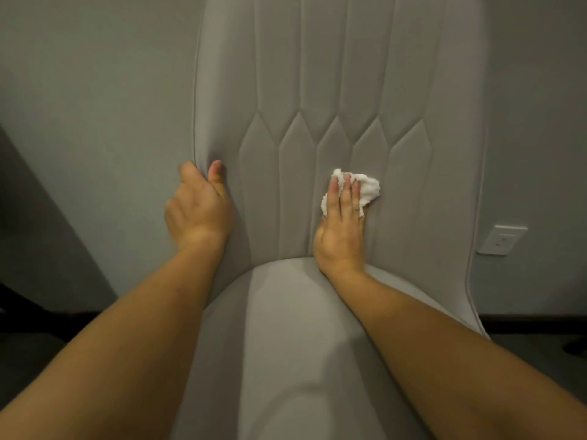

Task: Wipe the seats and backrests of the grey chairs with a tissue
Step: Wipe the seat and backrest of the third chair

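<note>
A grey upholstered chair fills the view, its quilted backrest point(333, 90) rising above the smooth seat point(286, 344). My left hand point(198, 206) grips the backrest's left edge, thumb on the front and fingers wrapped behind. My right hand point(341, 227) lies flat on the lower backrest, just above the seat, and presses a crumpled white tissue point(368, 188) against the fabric. Part of the tissue is hidden under my fingers.
A grey wall point(95, 106) stands close behind the chair. A white wall socket point(502, 239) sits low on the wall to the chair's right. Dark floor point(540, 331) shows at the lower right, and a dark shape point(38, 233) at the left edge.
</note>
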`<control>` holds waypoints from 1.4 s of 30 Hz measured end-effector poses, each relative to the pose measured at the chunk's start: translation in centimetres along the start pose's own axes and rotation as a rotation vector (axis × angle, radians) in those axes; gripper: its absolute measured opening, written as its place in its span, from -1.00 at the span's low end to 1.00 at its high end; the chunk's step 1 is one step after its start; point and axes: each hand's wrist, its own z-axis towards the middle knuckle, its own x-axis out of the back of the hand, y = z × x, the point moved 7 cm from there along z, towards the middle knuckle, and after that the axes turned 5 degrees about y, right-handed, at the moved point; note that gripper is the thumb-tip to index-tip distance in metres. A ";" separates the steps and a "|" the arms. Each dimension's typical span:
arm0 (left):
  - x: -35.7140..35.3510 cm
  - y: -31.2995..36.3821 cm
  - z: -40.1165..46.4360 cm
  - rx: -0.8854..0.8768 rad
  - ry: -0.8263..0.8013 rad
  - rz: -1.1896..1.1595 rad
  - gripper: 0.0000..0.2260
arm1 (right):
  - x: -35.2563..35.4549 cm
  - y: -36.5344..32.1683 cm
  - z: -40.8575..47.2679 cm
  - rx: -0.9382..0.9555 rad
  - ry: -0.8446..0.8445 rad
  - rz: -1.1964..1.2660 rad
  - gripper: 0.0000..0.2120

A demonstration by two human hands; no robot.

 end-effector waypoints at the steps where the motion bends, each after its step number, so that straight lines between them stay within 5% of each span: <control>1: 0.0 0.0 0.0 0.004 -0.001 0.004 -0.59 | -0.1 -0.7 -0.1 -0.062 0.043 0.067 -0.27; 5: 0.2 0.0 0.0 0.023 -0.010 0.009 -0.58 | -2.2 -5.0 -3.0 -0.334 0.067 0.374 -0.19; 11: 0.3 0.4 -0.3 0.008 -0.011 -0.021 -0.65 | -5.4 -7.8 -4.2 -0.589 -0.075 0.458 -0.04; 21: -0.1 0.1 -0.1 0.008 0.012 -0.010 -0.57 | -5.6 -12.0 -7.0 -0.281 -0.349 0.440 0.01; 25: -0.1 0.1 -0.1 0.003 0.012 -0.007 -0.60 | -5.1 -11.8 -8.2 -0.307 -0.456 0.375 -0.35; 27: 0.1 0.2 -0.2 0.004 0.010 -0.007 -0.59 | -5.2 -11.5 -9.4 -0.163 -0.555 0.161 -0.40; 30: 0.1 0.2 -0.1 0.008 -0.003 -0.008 -0.62 | -3.6 -10.1 -8.2 0.324 -0.695 -0.074 -0.31; 35: 0.0 0.1 0.0 0.008 0.002 0.032 -0.58 | -0.7 -2.8 -4.5 0.820 -0.912 -0.361 -0.51; 39: -0.2 0.1 0.1 0.013 -0.003 0.042 -0.57 | 0.9 0.7 -3.0 0.675 -1.083 -0.310 -0.20; 42: 0.0 0.1 0.0 0.012 -0.001 0.035 -0.58 | 1.0 0.8 -3.4 0.535 -1.093 -0.251 -0.23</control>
